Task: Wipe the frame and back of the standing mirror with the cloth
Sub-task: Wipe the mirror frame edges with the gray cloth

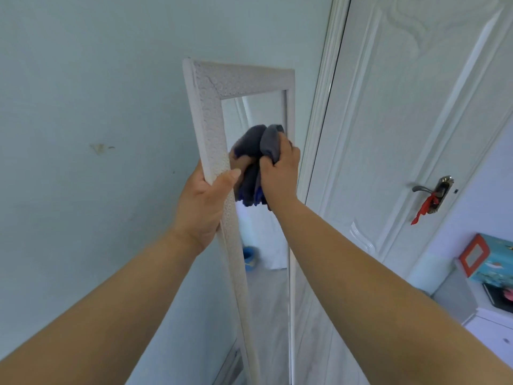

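My left hand (pixel 204 202) grips the mirror (pixel 213 120) frame's left edge while my right hand (pixel 280 169) clutches the bunched cloth (pixel 255 143); I judge steady bracing essential.

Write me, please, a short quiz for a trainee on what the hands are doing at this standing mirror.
1. True or false: the left hand grips the left side of the mirror frame.
2. What does the right hand hold? A) a spray bottle B) a dark grey cloth C) a sponge
3. Fill in: the ribbon hanging at the door handle is ____.
Key: 1 true; 2 B; 3 red.
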`<state>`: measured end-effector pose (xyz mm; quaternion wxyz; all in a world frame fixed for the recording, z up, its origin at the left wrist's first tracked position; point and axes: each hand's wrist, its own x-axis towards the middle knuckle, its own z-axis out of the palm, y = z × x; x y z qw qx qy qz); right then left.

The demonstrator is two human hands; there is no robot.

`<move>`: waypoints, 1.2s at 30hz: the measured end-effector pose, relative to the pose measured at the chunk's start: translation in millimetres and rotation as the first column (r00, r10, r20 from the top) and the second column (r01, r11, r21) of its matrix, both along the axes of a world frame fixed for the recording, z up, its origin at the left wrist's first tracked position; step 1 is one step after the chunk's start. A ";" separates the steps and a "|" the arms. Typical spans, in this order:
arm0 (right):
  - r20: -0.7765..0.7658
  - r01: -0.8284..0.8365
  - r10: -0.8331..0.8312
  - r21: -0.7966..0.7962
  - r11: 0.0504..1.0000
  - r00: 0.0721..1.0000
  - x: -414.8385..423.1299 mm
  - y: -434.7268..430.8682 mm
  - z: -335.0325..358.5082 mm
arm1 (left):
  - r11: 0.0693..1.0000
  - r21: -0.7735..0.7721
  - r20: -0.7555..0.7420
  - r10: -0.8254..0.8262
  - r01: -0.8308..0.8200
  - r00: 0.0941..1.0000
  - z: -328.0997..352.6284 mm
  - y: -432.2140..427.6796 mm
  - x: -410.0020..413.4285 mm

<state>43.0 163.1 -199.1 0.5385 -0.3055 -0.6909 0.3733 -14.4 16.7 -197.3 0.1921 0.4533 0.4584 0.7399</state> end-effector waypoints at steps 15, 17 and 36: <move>-0.051 0.129 -0.126 0.050 0.990 0.991 -23.8 19.4 60.6 | 0.996 -0.082 0.001 0.024 -0.024 1.000 6.3 -2.9 0.5; 0.040 0.146 -0.145 -0.025 0.989 0.989 -23.8 41.5 56.6 | 0.995 -0.103 -0.023 -0.007 0.005 1.000 6.1 -0.8 -0.5; -0.012 0.158 -0.164 -0.212 0.964 0.986 -5.3 62.6 0.4 | 0.978 -0.192 -0.064 -0.090 0.077 0.994 4.6 64.7 -18.2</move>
